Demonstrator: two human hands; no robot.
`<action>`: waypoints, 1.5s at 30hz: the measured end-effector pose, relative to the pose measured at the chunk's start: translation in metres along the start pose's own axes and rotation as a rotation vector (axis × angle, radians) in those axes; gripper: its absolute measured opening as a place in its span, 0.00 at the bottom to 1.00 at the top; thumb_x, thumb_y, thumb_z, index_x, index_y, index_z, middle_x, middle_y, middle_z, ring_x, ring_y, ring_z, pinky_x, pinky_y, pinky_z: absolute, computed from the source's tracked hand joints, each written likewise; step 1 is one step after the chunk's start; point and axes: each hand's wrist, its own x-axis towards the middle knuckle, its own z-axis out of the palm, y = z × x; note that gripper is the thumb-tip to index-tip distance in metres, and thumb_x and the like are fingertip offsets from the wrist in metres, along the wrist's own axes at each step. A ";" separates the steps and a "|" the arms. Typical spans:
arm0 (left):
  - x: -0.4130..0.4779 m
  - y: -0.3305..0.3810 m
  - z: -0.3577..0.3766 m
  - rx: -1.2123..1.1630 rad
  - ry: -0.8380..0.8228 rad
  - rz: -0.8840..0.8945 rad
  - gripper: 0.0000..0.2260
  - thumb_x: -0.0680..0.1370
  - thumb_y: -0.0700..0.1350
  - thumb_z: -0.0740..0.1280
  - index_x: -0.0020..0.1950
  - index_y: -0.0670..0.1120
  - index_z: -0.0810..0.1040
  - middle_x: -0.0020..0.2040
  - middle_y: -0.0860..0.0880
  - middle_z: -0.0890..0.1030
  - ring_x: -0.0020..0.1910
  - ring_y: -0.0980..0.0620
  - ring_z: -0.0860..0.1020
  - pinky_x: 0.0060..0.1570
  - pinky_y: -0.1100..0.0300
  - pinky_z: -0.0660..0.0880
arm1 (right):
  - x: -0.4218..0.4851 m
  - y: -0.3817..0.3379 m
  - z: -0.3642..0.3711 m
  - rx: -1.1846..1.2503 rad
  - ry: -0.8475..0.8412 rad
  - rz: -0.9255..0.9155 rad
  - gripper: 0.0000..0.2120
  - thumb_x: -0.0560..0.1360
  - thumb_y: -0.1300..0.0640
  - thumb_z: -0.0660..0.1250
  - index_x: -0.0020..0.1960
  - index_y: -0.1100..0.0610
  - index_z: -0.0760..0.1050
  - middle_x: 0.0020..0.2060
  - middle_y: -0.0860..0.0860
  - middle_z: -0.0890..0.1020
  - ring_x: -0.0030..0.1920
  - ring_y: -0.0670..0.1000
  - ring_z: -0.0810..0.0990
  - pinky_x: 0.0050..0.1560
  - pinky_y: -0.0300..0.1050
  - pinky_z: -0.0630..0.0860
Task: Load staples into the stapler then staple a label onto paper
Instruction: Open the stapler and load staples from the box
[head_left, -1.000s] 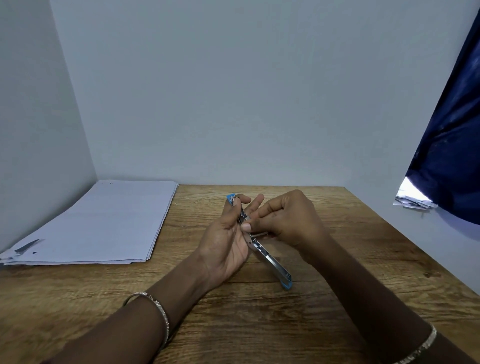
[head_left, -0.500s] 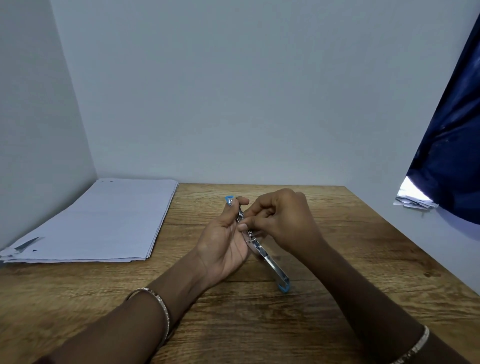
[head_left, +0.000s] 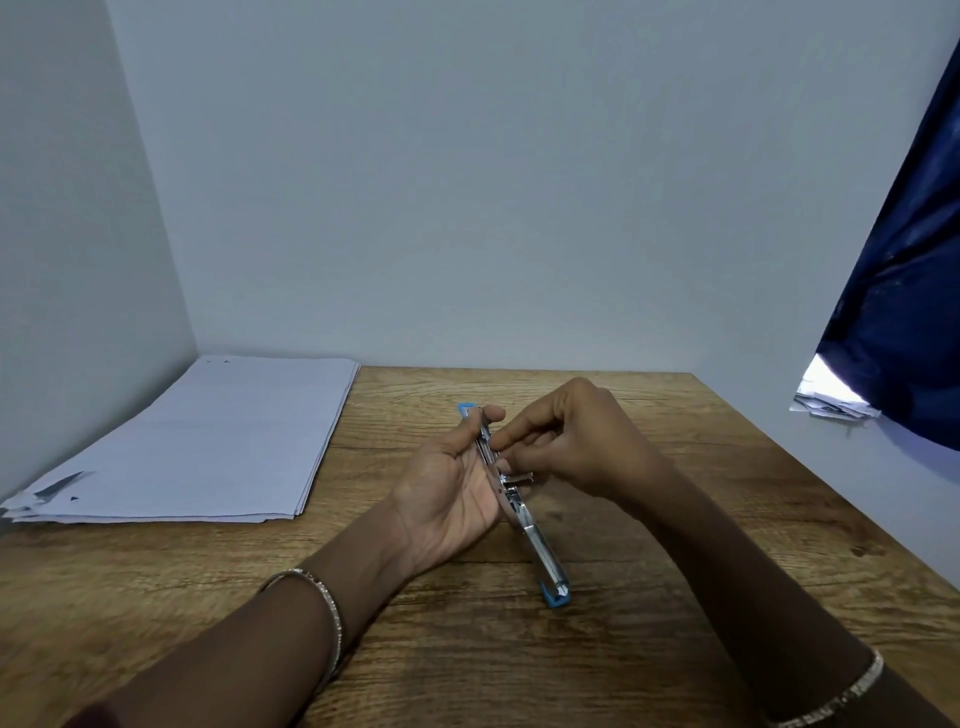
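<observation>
A metal stapler (head_left: 540, 551) with blue ends is folded out flat, lying slanted over the middle of the wooden table (head_left: 675, 597). My left hand (head_left: 452, 493) grips its upper half from the left, thumb on top near the far blue tip. My right hand (head_left: 566, 441) comes in from the right with fingertips pinched at the open staple channel; whether they hold staples is hidden. A stack of white paper (head_left: 208, 441) lies at the table's left. A small dark piece, maybe the label (head_left: 60, 486), lies on the stack's near left corner.
Grey walls close in the table at the back and left. A dark blue curtain (head_left: 904, 286) hangs at the right, with some papers (head_left: 831, 405) on a ledge below it. Bare wood lies in front of my hands.
My right hand's fingers have closed in on the stapler channel and shifted slightly toward me. My left hand and the stapler have stayed almost in place.
</observation>
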 end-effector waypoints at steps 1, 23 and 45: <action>-0.001 0.000 0.001 -0.003 -0.005 -0.013 0.14 0.86 0.50 0.52 0.53 0.44 0.73 0.47 0.38 0.86 0.47 0.41 0.87 0.56 0.41 0.80 | 0.000 0.000 0.000 -0.013 0.009 0.000 0.10 0.66 0.68 0.80 0.45 0.58 0.88 0.24 0.40 0.83 0.26 0.36 0.81 0.29 0.28 0.75; -0.003 -0.002 0.007 0.088 -0.131 -0.156 0.22 0.83 0.49 0.53 0.71 0.42 0.76 0.73 0.39 0.74 0.77 0.39 0.66 0.75 0.37 0.60 | 0.001 0.006 0.020 0.212 0.303 0.168 0.02 0.66 0.63 0.75 0.38 0.58 0.82 0.29 0.53 0.83 0.30 0.49 0.83 0.34 0.49 0.83; 0.005 0.004 -0.005 0.015 0.192 -0.151 0.19 0.86 0.46 0.54 0.57 0.34 0.79 0.53 0.34 0.85 0.49 0.34 0.86 0.52 0.38 0.81 | 0.004 0.008 0.006 0.277 -0.009 0.159 0.12 0.81 0.59 0.64 0.59 0.52 0.83 0.48 0.52 0.88 0.46 0.49 0.87 0.47 0.47 0.83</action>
